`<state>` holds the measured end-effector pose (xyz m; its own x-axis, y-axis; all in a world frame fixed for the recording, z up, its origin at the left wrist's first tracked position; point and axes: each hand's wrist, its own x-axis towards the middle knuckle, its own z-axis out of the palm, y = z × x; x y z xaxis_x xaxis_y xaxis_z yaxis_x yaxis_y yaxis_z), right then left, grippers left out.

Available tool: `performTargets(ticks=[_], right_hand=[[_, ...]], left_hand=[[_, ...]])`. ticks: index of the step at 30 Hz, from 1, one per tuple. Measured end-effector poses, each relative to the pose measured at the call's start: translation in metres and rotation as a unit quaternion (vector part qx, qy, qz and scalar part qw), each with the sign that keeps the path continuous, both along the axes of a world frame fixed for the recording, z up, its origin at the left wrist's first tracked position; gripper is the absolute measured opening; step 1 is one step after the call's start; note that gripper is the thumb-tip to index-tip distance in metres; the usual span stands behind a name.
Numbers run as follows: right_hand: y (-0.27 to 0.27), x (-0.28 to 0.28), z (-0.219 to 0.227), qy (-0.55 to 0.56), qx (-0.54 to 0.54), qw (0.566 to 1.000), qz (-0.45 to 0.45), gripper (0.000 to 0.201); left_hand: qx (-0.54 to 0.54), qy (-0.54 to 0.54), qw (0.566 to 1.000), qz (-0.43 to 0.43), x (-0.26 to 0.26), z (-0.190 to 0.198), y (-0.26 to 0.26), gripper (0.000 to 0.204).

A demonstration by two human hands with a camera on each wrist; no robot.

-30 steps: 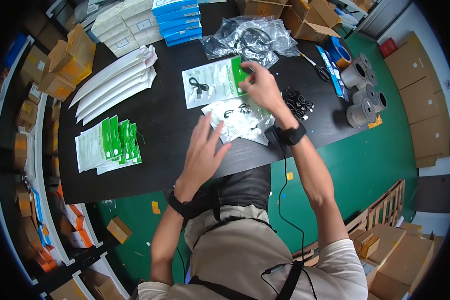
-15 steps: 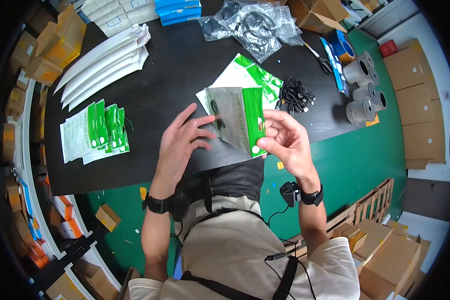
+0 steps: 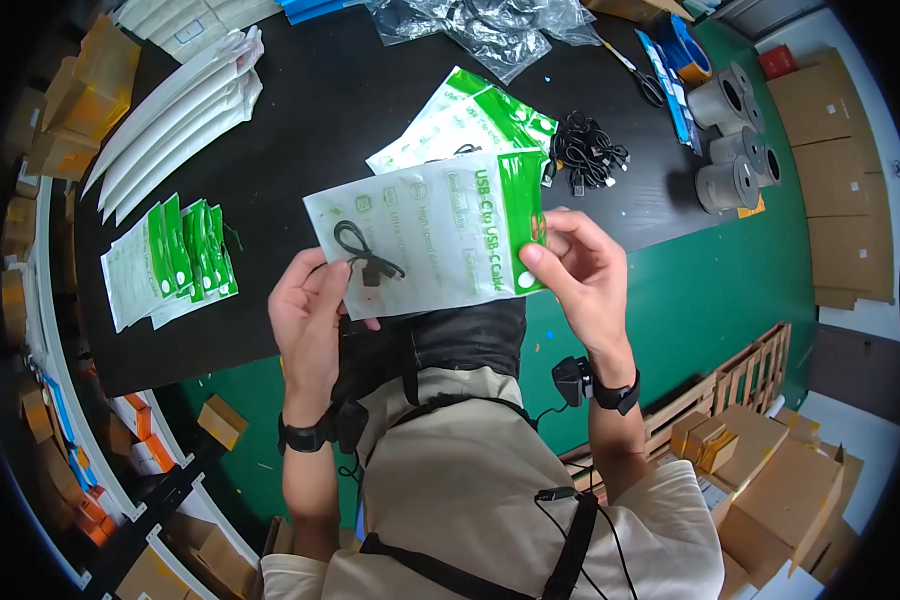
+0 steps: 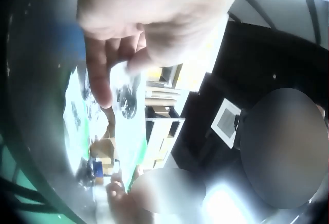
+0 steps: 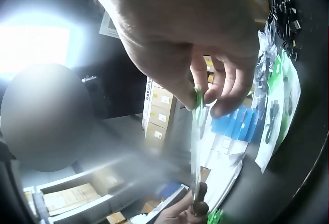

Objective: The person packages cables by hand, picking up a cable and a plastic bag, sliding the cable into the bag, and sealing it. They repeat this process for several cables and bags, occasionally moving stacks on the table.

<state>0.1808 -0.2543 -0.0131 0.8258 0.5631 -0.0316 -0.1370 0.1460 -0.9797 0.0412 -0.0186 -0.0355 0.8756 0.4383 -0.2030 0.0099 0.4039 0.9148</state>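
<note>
Between both hands is a flat plastic pouch (image 3: pixel 440 225) with a green header printed "USB-C to USB-C Cable". A coiled black cable (image 3: pixel 355 250) shows through its clear side, at the left end. My left hand (image 3: pixel 308 315) pinches the pouch's lower left edge, thumb in front. At the other end, my right hand (image 3: pixel 588 285) pinches the green header beside its hang hole, thumb on the near face. The right wrist view catches the pouch (image 5: pixel 196 142) edge-on beneath the fingers. Behind it, more green-topped pouches (image 3: pixel 440 110) lie fanned on the table, partly covered from view.
A heap of black cables (image 3: pixel 588 150) lies right of the fanned pouches. Another pouch stack (image 3: pixel 140 265) and white padded envelopes (image 3: pixel 185 125) are on the table's left. Clear plastic bags (image 3: pixel 490 30), scissors (image 3: pixel 645 85) and wire spools (image 3: pixel 725 185) sit toward the back and right.
My right hand has lifted a pouch off the pile and brought it toward the body. The left hand, free before, now pinches its other end. The pouch has turned flat to the head view.
</note>
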Motion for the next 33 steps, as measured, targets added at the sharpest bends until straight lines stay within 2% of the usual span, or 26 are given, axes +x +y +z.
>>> performTargets(ticks=[2, 4, 6, 7, 10, 15, 17, 18, 19, 22, 23, 26, 31, 33], right_hand=[[0.002, 0.004, -0.009, -0.08, -0.027, 0.996, -0.033, 0.019], [0.002, 0.001, -0.011, -0.079, -0.063, 0.993, -0.063, 0.016], [0.007, -0.002, -0.008, -0.079, -0.13, 0.981, -0.117, 0.009], [0.01, -0.003, -0.008, -0.078, -0.13, 0.981, -0.118, 0.009], [0.015, -0.005, -0.009, -0.23, -0.241, 0.929, -0.16, 0.007], [0.016, -0.005, -0.01, -0.291, -0.265, 0.909, -0.136, 0.006], [0.018, -0.002, -0.01, -0.155, -0.138, 0.972, -0.11, 0.005], [0.018, -0.002, -0.011, -0.085, -0.073, 0.989, -0.094, 0.006], [0.016, -0.002, -0.011, -0.085, -0.073, 0.989, -0.094, 0.006], [0.005, 0.0, -0.012, 0.084, 0.03, 0.995, 0.04, 0.01], [0.006, 0.0, -0.013, 0.085, 0.03, 0.995, 0.042, 0.01], [0.007, 0.0, -0.016, -0.007, -0.101, 0.995, -0.022, 0.018], [0.008, -0.001, -0.02, 0.023, -0.127, 0.991, -0.019, 0.024], [0.008, 0.0, -0.027, 0.039, -0.087, 0.995, -0.006, 0.022]], left_hand=[[0.026, 0.004, 1.0, 0.009, -0.003, 0.003, -0.004, 0.02], [0.08, 0.008, 0.996, 0.032, -0.004, 0.007, -0.008, 0.018], [0.092, 0.016, 0.995, 0.033, -0.005, 0.012, -0.01, 0.017], [0.104, 0.022, 0.994, 0.037, -0.005, 0.013, -0.01, 0.016], [0.126, 0.029, 0.991, 0.043, -0.005, 0.015, -0.013, 0.015], [0.156, 0.031, 0.986, 0.052, -0.006, 0.012, -0.015, 0.015], [0.162, 0.031, 0.985, 0.055, -0.006, 0.009, -0.013, 0.015], [0.169, 0.034, 0.984, 0.054, -0.006, 0.007, -0.011, 0.015], [0.176, 0.037, 0.982, 0.053, -0.006, 0.006, -0.009, 0.015], [0.174, 0.039, 0.983, 0.049, -0.006, 0.005, -0.003, 0.015], [0.165, 0.038, 0.984, 0.045, -0.006, 0.004, -0.001, 0.014], [0.147, 0.041, 0.988, 0.039, -0.008, 0.005, 0.006, 0.014], [0.077, 0.027, 0.996, 0.032, -0.01, 0.005, 0.012, 0.015], [0.053, 0.017, 0.998, 0.032, -0.01, 0.004, 0.014, 0.015]])
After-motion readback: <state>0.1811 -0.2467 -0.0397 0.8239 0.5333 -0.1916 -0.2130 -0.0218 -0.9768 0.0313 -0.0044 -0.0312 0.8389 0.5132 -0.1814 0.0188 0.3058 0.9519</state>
